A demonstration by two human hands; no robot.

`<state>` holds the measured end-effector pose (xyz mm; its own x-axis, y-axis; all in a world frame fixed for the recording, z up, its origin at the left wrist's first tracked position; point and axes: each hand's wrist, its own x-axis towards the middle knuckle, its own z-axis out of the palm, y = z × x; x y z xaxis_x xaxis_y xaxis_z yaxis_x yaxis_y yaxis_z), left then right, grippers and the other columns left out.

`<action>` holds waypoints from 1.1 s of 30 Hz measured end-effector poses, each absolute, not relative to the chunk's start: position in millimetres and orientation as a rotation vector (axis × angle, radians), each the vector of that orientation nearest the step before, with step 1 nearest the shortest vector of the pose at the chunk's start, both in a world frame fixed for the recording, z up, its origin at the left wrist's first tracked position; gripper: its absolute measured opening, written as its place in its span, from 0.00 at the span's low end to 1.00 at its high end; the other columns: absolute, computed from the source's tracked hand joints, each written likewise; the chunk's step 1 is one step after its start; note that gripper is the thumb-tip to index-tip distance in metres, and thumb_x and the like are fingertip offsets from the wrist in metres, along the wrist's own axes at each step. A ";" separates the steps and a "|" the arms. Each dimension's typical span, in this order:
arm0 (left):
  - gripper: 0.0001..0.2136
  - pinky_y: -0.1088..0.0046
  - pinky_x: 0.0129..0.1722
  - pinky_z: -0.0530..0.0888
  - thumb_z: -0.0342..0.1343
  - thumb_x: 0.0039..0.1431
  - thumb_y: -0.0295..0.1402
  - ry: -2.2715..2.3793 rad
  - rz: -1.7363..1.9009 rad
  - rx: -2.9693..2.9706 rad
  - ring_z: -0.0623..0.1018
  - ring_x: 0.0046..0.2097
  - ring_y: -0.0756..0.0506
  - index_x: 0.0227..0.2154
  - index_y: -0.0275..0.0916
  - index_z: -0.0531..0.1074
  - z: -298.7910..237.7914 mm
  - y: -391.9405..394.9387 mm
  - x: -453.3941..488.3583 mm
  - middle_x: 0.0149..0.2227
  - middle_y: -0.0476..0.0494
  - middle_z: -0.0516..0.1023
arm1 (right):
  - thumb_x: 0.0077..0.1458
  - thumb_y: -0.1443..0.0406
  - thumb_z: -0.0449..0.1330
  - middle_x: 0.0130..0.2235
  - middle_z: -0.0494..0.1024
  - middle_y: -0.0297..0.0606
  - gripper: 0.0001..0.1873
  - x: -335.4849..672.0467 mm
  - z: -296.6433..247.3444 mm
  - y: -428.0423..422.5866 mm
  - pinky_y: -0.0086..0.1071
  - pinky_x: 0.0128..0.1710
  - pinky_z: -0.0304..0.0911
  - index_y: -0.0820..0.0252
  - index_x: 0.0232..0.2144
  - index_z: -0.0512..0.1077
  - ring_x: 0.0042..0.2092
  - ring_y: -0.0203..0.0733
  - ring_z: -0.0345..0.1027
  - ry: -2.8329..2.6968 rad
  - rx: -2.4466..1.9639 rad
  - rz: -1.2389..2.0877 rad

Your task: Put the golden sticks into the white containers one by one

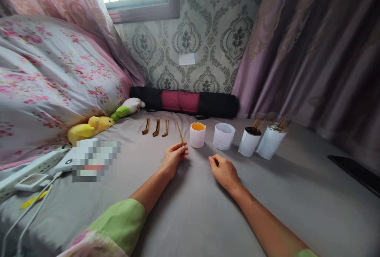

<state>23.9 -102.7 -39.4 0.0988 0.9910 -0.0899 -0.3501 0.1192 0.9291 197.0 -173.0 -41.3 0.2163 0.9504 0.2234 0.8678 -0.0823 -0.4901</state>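
Note:
My left hand [173, 157] pinches the near end of a thin golden stick [180, 132] that slants up and away over the grey sheet. Three more golden sticks [156, 127] lie side by side just left of it. My right hand [223, 171] rests on the sheet with its fingers loosely curled and nothing in them, in front of a row of white cups. The nearest cup [197, 134] holds orange-yellow liquid. Beside it stands a translucent white cup [223, 136].
Two further white containers [249, 141] [270, 141] at the right hold several sticks. A black and magenta roll [184, 101] lies against the wall. Soft toys [89, 127], a floral duvet [50, 75] and a power strip [32, 166] crowd the left. A dark flat object [356, 172] lies far right.

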 end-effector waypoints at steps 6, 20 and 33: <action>0.14 0.79 0.25 0.68 0.59 0.42 0.31 0.938 1.258 1.018 0.72 0.27 0.52 0.34 0.33 0.73 -35.7 -119.0 26.1 0.29 0.42 0.75 | 0.55 0.60 0.45 0.27 0.75 0.36 0.16 199.6 -44.1 -172.4 0.26 0.27 0.51 0.57 0.29 0.72 0.28 0.36 0.66 -1.673 -1.898 0.247; 0.13 0.79 0.22 0.65 0.55 0.44 0.32 0.973 1.292 1.296 0.70 0.27 0.52 0.35 0.35 0.75 -35.6 -128.2 28.7 0.27 0.44 0.74 | 0.53 0.59 0.46 0.26 0.75 0.35 0.16 204.1 -45.3 -173.7 0.26 0.26 0.53 0.58 0.29 0.71 0.26 0.36 0.64 -1.661 -1.771 0.342; 0.12 0.77 0.29 0.66 0.49 0.54 0.33 0.980 1.339 1.878 0.71 0.32 0.51 0.39 0.38 0.74 -41.6 -133.4 29.7 0.33 0.44 0.75 | 0.52 0.58 0.48 0.22 0.73 0.33 0.15 204.7 -43.6 -174.6 0.27 0.25 0.55 0.58 0.29 0.71 0.24 0.36 0.65 -1.552 -1.640 0.430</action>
